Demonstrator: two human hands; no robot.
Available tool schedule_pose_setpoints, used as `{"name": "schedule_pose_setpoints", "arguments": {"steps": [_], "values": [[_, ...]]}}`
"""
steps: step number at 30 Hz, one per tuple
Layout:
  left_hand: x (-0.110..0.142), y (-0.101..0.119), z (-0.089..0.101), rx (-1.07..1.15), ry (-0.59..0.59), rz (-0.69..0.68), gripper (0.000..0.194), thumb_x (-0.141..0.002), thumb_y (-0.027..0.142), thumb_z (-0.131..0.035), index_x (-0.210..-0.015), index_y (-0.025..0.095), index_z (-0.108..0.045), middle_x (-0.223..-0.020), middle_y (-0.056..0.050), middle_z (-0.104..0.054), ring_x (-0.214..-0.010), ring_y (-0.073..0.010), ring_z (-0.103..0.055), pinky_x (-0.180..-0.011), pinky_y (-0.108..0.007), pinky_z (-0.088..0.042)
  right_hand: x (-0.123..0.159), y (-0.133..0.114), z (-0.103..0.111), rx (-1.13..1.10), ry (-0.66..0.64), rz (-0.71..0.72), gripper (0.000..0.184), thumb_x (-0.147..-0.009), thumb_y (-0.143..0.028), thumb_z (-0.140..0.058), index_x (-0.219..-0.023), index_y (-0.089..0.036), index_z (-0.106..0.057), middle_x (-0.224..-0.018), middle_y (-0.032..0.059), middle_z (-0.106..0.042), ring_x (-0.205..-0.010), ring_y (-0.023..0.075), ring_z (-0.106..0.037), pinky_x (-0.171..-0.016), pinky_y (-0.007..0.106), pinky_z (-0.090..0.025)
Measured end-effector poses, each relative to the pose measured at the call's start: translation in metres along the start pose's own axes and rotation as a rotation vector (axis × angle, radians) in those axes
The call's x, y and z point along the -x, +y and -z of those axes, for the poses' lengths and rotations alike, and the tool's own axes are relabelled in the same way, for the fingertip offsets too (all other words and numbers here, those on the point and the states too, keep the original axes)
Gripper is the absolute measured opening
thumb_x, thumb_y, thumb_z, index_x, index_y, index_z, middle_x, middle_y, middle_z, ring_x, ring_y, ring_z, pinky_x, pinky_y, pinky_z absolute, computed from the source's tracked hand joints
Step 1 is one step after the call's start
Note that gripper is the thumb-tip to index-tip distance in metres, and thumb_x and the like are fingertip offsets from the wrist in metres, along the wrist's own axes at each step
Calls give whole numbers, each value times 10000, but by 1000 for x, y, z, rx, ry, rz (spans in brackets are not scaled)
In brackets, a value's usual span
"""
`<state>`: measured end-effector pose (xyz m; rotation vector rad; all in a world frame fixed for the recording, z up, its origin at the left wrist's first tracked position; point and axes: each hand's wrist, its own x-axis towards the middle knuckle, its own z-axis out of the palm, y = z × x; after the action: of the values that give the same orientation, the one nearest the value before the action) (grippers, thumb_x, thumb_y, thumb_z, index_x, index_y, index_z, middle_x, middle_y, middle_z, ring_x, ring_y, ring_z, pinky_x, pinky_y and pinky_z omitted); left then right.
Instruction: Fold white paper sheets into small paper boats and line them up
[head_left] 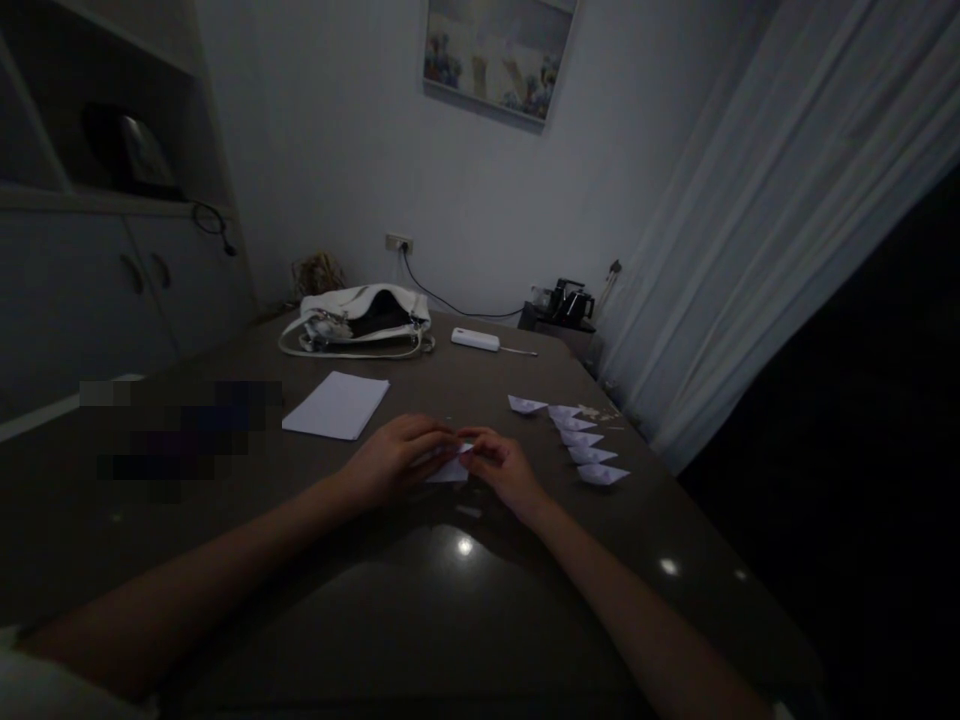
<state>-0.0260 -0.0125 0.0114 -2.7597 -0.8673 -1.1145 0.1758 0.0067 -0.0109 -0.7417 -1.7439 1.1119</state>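
Observation:
Between my two hands, low over the table, is a small piece of folded white paper [448, 470]. My left hand [401, 455] has its fingers closed on the left and upper edge of the paper, hiding part of it. On the other side, my right hand [504, 468] pinches the paper's right corner between thumb and fingers. Right of my hands, several folded paper boats [602, 475] stand in a slanting row. A stack of white paper sheets [337, 405] lies to the left, beyond my left hand.
The dark glossy table [420, 620] reaches to the wall. At its far side lie a white handbag [367, 318] and a white power bank [475, 340] with a short cable. Small scraps [600, 415] lie near the right edge, by a white curtain [735, 220]. A black kettle [576, 303] stands behind.

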Motion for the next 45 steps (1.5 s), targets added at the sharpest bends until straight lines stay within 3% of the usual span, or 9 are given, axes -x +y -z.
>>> {"name": "schedule_pose_setpoints", "arguments": {"steps": [8,16,20,23,32,39,45], "values": [[-1,11,-4,143,-16,195,99,-862,229,-490,-902,176,-564,-871,-45,-613,-821,-169,-575,-750,-289,-455,4,-7,-6,89,44,23,215,-727,-292,-645,-609,-181,-503,-1001,69,-618,-945,184,-584,-781,311,-466],[0,14,-6,139,-57,176,97,-846,202,-502,-916,179,-566,-924,-51,-618,-873,-180,-567,-789,-304,-438,4,-4,-10,165,105,32,156,-681,-178,-585,-586,-183,-461,-882,54,-634,-867,183,-587,-784,318,-448],[-2,13,-4,195,-47,192,102,-856,211,-488,-919,177,-562,-926,-57,-619,-865,-176,-577,-779,-296,-455,5,-7,-12,164,122,7,41,-726,-219,-588,-731,-181,-574,-884,49,-627,-839,180,-591,-726,302,-465],[-2,13,-3,248,-17,203,103,-857,209,-484,-917,169,-558,-927,-61,-616,-846,-166,-585,-749,-274,-472,5,-7,-13,152,131,48,110,-767,-260,-590,-847,-190,-619,-918,51,-617,-854,173,-593,-738,296,-478],[-3,16,-2,240,-10,160,105,-852,203,-506,-910,174,-588,-999,-67,-600,-905,-170,-577,-789,-278,-471,4,-1,-11,123,165,90,94,-737,-236,-615,-820,-202,-643,-949,56,-616,-869,169,-595,-741,285,-486],[-5,11,-6,307,70,292,152,-869,288,-516,-922,172,-598,-899,-49,-619,-838,-172,-578,-748,-291,-482,0,5,-5,32,206,34,99,-702,-259,-616,-775,-193,-631,-946,51,-620,-900,185,-589,-762,292,-475],[-5,10,-5,323,10,284,175,-862,300,-532,-805,166,-629,-952,-58,-609,-886,-180,-587,-796,-300,-478,2,-3,-6,94,111,70,155,-777,-316,-604,-872,-209,-665,-987,60,-627,-937,181,-585,-792,294,-469]]}}
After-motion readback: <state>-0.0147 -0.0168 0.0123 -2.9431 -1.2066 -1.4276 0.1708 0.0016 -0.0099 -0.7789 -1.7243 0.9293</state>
